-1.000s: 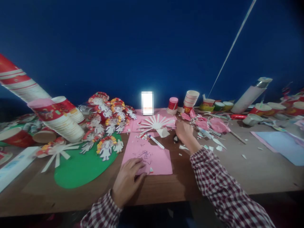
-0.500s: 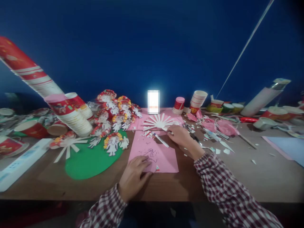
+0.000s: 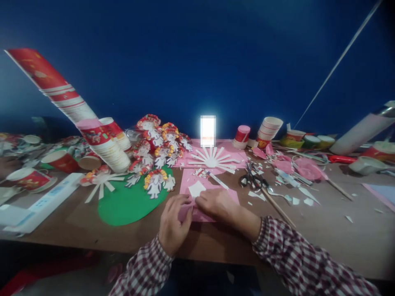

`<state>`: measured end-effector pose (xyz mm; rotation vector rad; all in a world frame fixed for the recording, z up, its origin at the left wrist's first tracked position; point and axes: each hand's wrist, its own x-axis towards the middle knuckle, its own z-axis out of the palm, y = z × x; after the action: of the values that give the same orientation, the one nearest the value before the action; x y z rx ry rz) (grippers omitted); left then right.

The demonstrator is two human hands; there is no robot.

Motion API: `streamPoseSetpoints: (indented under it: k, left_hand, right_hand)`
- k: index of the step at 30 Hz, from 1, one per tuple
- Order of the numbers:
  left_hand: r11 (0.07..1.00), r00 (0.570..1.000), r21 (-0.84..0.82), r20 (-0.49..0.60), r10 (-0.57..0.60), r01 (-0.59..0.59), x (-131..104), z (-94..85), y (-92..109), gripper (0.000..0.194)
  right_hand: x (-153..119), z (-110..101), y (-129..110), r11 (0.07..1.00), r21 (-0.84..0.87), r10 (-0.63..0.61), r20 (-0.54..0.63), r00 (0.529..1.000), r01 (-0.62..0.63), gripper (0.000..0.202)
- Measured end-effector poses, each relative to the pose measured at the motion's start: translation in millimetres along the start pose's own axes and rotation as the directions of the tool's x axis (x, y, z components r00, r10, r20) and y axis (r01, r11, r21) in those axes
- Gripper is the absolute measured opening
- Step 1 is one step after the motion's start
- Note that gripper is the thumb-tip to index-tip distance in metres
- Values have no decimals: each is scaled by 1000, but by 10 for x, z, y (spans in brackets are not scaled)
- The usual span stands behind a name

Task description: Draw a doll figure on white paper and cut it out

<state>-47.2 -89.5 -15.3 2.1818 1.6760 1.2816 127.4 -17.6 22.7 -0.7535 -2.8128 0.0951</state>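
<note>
Over the near half of a pink sheet (image 3: 231, 200), my two hands are close together. My right hand (image 3: 217, 204) has its fingers curled at the lower edge of a small white paper piece (image 3: 196, 189), seemingly pinching it. My left hand (image 3: 175, 218) is just left of that piece, fingers bent and thumb apart, with nothing visible in it. Beyond the hands lie a marker (image 3: 218, 180) and a white paper cup cut into spread strips (image 3: 212, 159). Fingertip contact is partly hidden.
Paper dolls (image 3: 154, 185) crowd a green sheet (image 3: 123, 209) at left, beside stacked paper cups (image 3: 106, 146) and a long white box (image 3: 52, 201). Scissors (image 3: 254, 179), a wooden stick (image 3: 279, 207), paper scraps and pink pieces (image 3: 310, 167) lie at right. A bright pixelated screen (image 3: 207, 131) stands behind.
My right hand has come back from the cut cup toward my left hand, and the white paper piece now shows at its fingers. The view has shifted left, uncovering the scissors and stick.
</note>
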Motion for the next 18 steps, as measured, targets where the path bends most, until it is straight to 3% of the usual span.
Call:
streamPoseSetpoints:
  k: [3,8,10,14,18]
  left_hand:
    - [999,999,23,32,-44,43,0,-18,-42,20]
    - [993,993,109,107,-59,47,-11,30,-66,22]
    - [988,991,153,127,-36,16,-16,48,-63,22]
    - [971,981,234,196,-10,-37,-14,56,-59,28]
    - [962,972,271,231,-38,-27,1,44,-67,28]
  right_hand:
    - [5,74,-56,986,144,-91,7,996,89,30]
    - [20,100,125,961,270,104,-145,984,-61,24]
    - [37,105,179,969,244,82,-156,984,-42,24]
    - [66,143,204,986,157,-44,-62,997,53,28]
    - [57,179,212,996,83,11,15,1000,-12,29]
